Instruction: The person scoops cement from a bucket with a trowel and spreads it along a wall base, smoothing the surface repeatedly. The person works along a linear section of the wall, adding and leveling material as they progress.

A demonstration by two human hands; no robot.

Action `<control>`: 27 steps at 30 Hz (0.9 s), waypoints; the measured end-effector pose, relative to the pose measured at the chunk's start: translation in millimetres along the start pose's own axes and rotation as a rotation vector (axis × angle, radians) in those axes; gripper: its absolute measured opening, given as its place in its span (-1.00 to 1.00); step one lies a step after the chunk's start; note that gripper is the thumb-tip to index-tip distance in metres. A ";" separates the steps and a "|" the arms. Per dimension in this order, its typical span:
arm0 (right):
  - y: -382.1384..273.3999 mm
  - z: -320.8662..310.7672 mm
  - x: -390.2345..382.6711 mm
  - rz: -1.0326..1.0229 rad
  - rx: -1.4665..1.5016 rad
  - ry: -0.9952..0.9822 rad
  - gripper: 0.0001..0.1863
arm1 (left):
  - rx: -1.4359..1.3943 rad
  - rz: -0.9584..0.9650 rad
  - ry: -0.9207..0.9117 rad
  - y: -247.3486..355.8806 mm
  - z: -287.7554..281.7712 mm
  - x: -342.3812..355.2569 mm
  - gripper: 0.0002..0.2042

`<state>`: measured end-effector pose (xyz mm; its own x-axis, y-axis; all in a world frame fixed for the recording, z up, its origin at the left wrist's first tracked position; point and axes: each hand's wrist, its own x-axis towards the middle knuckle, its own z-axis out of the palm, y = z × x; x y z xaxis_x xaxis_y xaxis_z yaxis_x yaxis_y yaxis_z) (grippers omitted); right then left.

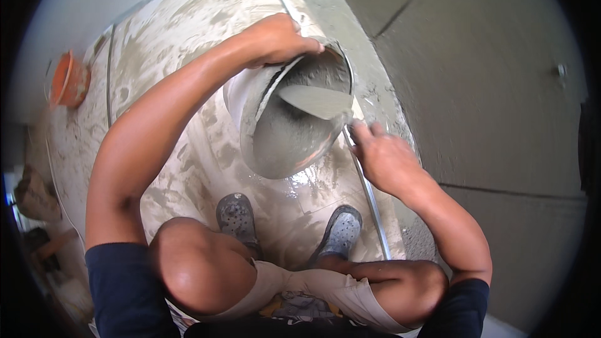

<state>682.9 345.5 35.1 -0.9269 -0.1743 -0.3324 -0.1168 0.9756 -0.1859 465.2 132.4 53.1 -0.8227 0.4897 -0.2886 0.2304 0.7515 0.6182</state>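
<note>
A bucket (235,97) coated inside with wet grey mortar (282,141) is tipped on its side, its mouth turned toward me and to the right. My left hand (282,40) grips its upper rim, the thumb over the edge. From the right, my right hand (385,153) is closed round the handle end of a trowel (316,101), and most of the handle is hidden by the fingers. The trowel's pointed, mortar-smeared blade lies across the bucket's mouth, its tip toward the left. I cannot tell whether the blade touches the mortar.
A long metal straightedge (369,203) lies on the smeared floor (194,144) beside the bucket. To the right rises a grey plastered wall (488,100). An orange bucket (70,81) stands at the far left. My clogs (341,228) are on the floor just below the tipped bucket.
</note>
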 end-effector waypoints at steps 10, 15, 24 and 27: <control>2.1 74.0 95.9 0.005 -0.118 0.257 -0.44 | -0.196 -0.100 0.116 -3.5 53.1 -30.8 -0.52; 9.2 83.3 103.1 0.030 0.041 0.064 -0.55 | -0.213 -0.015 0.142 -7.9 67.7 -39.2 -0.52; 20.0 85.9 81.3 -0.071 0.260 -0.189 -0.70 | -0.246 -0.065 0.175 -21.8 56.9 -34.3 -0.54; 11.6 64.6 76.9 -0.085 0.339 0.053 -0.72 | -0.345 -0.099 0.191 -10.5 62.5 -39.8 -0.53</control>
<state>633.4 334.8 -52.4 -0.9371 -0.2372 -0.2560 -0.0774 0.8565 -0.5103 528.0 132.7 12.3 -0.9215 0.3067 -0.2381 -0.0160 0.5827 0.8126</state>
